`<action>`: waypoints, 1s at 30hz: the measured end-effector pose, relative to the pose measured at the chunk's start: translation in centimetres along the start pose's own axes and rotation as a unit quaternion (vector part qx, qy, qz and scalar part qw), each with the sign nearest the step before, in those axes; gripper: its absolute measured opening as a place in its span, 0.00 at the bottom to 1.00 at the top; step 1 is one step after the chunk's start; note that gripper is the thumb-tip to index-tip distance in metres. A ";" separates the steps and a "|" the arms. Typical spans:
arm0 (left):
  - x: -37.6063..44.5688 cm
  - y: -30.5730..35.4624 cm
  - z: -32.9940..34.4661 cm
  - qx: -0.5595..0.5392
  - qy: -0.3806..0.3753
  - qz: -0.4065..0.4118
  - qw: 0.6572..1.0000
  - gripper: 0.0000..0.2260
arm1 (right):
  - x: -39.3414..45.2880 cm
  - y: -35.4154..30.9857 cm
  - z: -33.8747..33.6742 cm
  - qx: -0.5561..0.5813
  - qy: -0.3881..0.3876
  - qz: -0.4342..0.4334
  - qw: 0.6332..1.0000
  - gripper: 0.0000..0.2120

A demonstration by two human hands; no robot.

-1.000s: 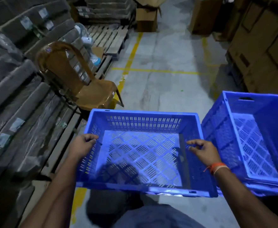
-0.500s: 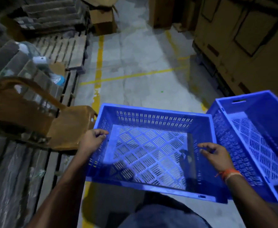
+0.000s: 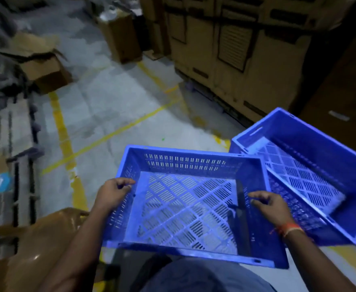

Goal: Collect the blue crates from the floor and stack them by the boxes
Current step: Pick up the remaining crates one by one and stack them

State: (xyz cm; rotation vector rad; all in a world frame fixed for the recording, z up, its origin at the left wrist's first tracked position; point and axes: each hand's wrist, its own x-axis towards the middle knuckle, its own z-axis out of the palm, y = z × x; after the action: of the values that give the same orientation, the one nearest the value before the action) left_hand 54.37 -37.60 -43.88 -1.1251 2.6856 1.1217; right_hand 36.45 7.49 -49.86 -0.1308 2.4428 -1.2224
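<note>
Head view: a blue crate (image 3: 185, 199) is held off the floor in front of the body; its left wall is gripped by the left hand (image 3: 111, 193), fingers curled over the rim, and its right wall by the right hand (image 3: 270, 208), likewise hooked. A second blue crate (image 3: 311, 165) is seen just beside it on the right, tilted, near the cardboard boxes (image 3: 236, 49). A clash of corners is judged likely — the two rims nearly meet; a slip could be caused by the shallow fingertip hold; a brown chair (image 3: 36, 245) at the left could be struck.
</note>
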 end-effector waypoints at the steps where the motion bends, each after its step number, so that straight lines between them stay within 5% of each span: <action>1: 1.3 0.5 0.1 0.006 -0.011 0.013 1.000 0.08 | -0.4 0.0 0.0 0.005 0.016 0.013 1.000 0.11; 19: 12.8 8.4 3.6 0.061 -0.227 0.227 0.945 0.06 | -17.4 -3.6 5.8 0.045 0.299 0.245 0.921 0.08; 30: 11.8 18.3 2.8 0.020 -0.312 0.289 0.905 0.03 | -22.6 -5.9 0.9 0.015 0.338 0.279 0.898 0.06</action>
State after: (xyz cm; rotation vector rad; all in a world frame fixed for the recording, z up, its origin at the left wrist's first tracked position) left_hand 33.46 -34.28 -37.99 0.0997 2.5036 1.1959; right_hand 56.96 9.06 -38.69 1.1047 2.6897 -1.1436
